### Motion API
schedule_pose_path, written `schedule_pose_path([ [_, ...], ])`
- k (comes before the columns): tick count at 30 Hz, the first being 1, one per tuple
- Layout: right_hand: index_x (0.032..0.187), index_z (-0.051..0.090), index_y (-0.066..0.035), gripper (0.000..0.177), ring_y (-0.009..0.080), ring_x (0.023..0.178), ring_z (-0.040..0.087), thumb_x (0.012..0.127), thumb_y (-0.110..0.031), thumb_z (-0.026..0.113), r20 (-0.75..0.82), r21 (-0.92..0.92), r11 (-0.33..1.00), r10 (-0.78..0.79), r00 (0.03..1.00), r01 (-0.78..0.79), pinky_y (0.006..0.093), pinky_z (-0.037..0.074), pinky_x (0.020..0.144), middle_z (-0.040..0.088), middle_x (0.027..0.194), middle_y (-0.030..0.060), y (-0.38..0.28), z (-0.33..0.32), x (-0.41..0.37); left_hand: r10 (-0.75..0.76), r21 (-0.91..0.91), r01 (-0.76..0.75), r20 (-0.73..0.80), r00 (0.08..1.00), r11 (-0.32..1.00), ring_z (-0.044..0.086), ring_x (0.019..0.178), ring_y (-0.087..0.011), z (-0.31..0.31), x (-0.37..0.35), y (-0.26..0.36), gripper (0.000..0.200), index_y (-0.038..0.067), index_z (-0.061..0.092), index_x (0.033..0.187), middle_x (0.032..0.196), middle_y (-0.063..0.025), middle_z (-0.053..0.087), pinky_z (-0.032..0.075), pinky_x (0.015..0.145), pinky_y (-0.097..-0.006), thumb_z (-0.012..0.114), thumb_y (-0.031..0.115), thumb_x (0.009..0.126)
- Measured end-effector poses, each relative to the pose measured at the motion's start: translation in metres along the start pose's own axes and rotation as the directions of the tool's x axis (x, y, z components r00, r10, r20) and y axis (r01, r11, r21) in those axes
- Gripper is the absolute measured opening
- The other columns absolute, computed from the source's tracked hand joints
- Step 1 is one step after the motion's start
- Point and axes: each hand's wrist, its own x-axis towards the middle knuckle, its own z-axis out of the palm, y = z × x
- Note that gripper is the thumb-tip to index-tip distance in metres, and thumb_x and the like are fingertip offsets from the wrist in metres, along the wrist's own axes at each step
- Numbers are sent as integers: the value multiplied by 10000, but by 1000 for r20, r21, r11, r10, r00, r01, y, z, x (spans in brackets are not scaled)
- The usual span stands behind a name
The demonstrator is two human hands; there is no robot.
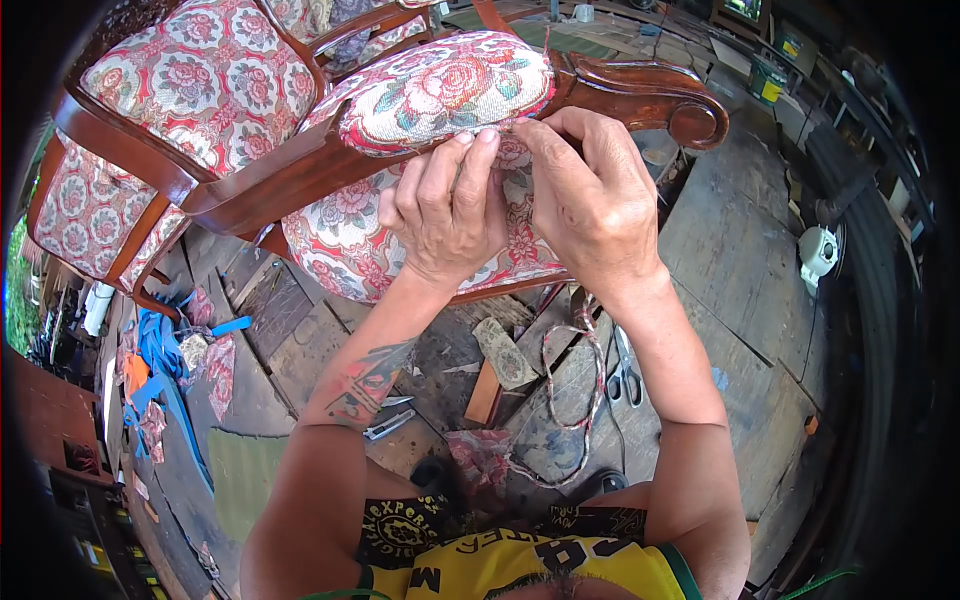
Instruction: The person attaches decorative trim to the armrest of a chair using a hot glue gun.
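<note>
Gripping at close quarters with both hands, side by side, along the near edge of the armrest pad (450, 90). With the left hand (447, 215), bearing on that edge by the tips of curled fingers, with little opening visible. With the right hand (605, 205), curled toward a pinch just beside the left fingertips, on the side toward the scroll (695, 125). Cannot confirm full closure of either hand, nor any thread, tack or trim between the fingers: contact too small and partly covered.

For location of the pad: seated on the wooden armrest (625, 95), short of the scroll at its end, above the floral seat (340, 250).

Step in hand, by judgement: close finishing work on the near edge of the pad, probably settling cover or trim against the wood. Judged incomplete, given both hands at the edge.

On the floor (740, 260), below the near edge of the seat: a looped patterned cord (597, 395), with scissors (625, 385) just beside, toward the right forearm. Cannot tell of any link between cord and pad.

Next move, by judgement: calls for steady left fingertip pressure and a short, precise press or pull with the right, keeping to the line of the edge. Possible fault: slippage or puckering upon early release of the left fingertips.
</note>
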Motion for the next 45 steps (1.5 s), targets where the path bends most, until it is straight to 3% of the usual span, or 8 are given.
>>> schedule_pose_path([
  [12,1066,698,-31,401,244,826,614,670,-37,758,-17,-119,988,-97,995,94,345,538,649,596,940,82,5,7,-2,-7,0,7,-17,1000,1000,514,1105,-151,3,-1,1,447,218,641,1369,1234,73,592,296,898,-343,686,219,924],
  [14,1035,732,-40,328,237,831,657,729,69,773,-22,-63,998,-10,1000,9,336,558,712,664,954,90,1,5,0,4,16,-4,-28,1000,1000,515,1106,-152,4,0,0,454,214,639,1373,1234,70,592,295,899,-344,678,215,920],
  [18,998,734,-39,297,230,783,661,724,68,778,-75,-28,999,20,997,-22,334,555,688,673,881,84,2,10,3,12,11,-12,-41,999,1000,516,1109,-154,5,0,0,490,203,632,1392,1235,62,593,294,902,-346,670,204,903],
  [20,988,701,-64,269,257,735,607,732,-8,760,-159,13,1000,18,987,-16,366,526,624,582,817,65,5,16,2,10,12,-10,-35,999,1000,517,1109,-154,4,0,1,500,200,629,1398,1237,61,593,294,903,-345,670,204,900],
  [24,952,702,-78,250,244,713,602,718,-14,762,-140,8,998,67,988,-67,363,513,589,563,793,52,1,15,2,10,10,-10,-46,999,1000,517,1110,-155,6,-2,0,510,194,626,1406,1247,60,594,293,905,-344,670,204,899],
  [29,922,718,-106,261,192,691,584,667,-62,749,-150,-118,993,-34,988,16,325,488,547,544,793,17,2,19,-1,14,28,-13,-46,999,1000,514,1111,-148,6,-2,-1,505,204,628,1404,1253,71,593,292,905,-342,677,217,902],
  [35,935,726,-102,284,206,764,619,652,-111,736,-131,-257,958,-167,977,129,304,512,585,591,871,29,6,21,-4,-4,13,4,-34,999,1000,512,1111,-139,4,-2,0,490,217,637,1393,1250,81,592,290,907,-343,680,225,905],
  [45,978,732,-62,298,246,830,628,684,-57,777,-214,-179,965,-228,950,192,345,534,681,631,948,65,16,28,-6,-6,14,7,-62,998,1000,515,1097,-137,5,1,2,484,216,640,1388,1244,81,598,291,899,-336,676,235,906],
])
